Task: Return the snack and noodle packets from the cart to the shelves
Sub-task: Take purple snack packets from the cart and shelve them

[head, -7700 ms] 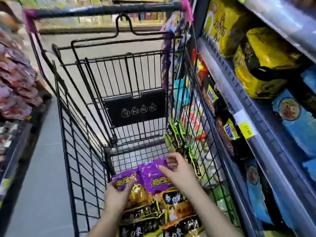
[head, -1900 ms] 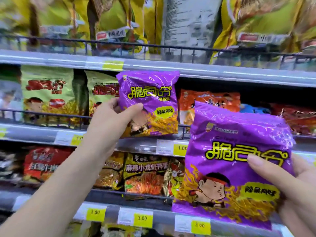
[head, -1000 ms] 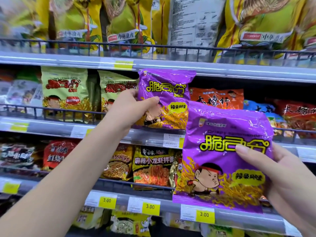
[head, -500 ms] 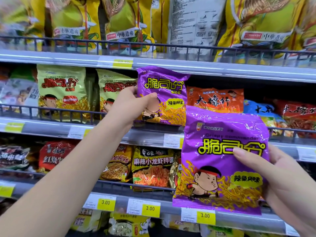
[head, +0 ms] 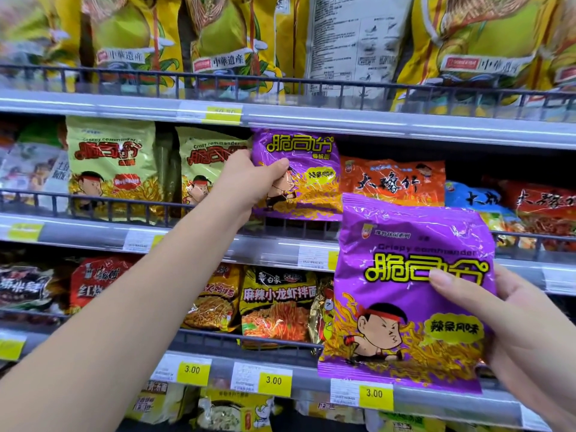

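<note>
Facing the noodle shelves. My left hand (head: 249,179) is stretched out to the middle shelf (head: 93,230), thumb across the front of a purple packet (head: 307,169) and the other fingers hidden behind it, gripping its left edge. That packet stands upright, its lower edge at the wire rail (head: 93,202) of the shelf, in the slot between a pale green packet (head: 202,169) of the same brand on its left and an orange packet (head: 396,180) on its right. Whether its bottom rests on the shelf I cannot tell.

My right hand (head: 514,325) holds a second purple packet (head: 405,294) closer to me, well in front of the shelving, thumb pressed on the yellow lettering, fingers behind the right edge. It sits upright and covers part of the lower shelf's stock.

Above: large yellow bags (head: 218,42) behind a rail. Below the middle shelf: a yellow crayfish-noodle packet (head: 276,304), red packets (head: 96,282) further left. Yellow price tags (head: 274,381) reading 3.00 along the lower shelf edge.
</note>
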{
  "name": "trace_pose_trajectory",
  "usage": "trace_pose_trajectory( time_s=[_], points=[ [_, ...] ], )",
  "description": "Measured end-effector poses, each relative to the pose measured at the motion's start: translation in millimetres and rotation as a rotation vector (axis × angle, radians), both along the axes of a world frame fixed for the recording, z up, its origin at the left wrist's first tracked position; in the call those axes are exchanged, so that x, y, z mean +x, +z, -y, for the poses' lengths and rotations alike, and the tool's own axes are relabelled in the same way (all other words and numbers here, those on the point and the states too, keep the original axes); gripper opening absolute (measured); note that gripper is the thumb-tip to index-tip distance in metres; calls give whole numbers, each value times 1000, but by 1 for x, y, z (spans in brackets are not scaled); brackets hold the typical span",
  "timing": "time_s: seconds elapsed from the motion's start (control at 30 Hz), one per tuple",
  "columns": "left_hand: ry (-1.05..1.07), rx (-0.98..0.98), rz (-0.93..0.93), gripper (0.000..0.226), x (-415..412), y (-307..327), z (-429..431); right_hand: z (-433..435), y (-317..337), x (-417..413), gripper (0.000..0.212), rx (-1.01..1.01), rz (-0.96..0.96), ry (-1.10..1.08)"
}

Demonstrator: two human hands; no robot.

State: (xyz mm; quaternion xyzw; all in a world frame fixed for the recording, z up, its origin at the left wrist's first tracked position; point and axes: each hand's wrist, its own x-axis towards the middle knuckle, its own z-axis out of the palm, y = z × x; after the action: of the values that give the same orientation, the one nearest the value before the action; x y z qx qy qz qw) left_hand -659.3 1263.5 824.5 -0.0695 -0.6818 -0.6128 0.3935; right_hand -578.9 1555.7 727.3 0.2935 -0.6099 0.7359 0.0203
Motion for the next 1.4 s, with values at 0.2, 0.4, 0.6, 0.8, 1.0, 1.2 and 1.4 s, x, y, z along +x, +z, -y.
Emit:
trace_pose_trajectory(
  time_s=[0.2, 0.4, 0.6, 0.8, 1.0, 1.2, 1.4],
  points=[
    [115, -62, -7, 32, -4, -6, 7, -5, 0, 3, 95, 12, 1, -29],
    [228, -175, 78, 35, -7, -6, 7, -7, -1, 2, 75, 26, -6, 4],
    [88, -187, 203, 50, -44, 0, 15, -2, -2, 2, 95, 34, 10, -12],
    [215, -356, 173, 31, -19, 1, 12, -3, -4, 3, 97, 28, 32, 2],
    [429, -592, 212, 40, -17, -7, 21, -5, -2, 4, 80, 41, 31, -5],
    [552, -620, 166, 52, -26, -8, 17, -2, 2, 5, 92, 49, 25, -3],
    [676, -716, 211, 57, -26, -4, 13, 3, 2, 5, 89, 56, 14, 2]
  ],
)
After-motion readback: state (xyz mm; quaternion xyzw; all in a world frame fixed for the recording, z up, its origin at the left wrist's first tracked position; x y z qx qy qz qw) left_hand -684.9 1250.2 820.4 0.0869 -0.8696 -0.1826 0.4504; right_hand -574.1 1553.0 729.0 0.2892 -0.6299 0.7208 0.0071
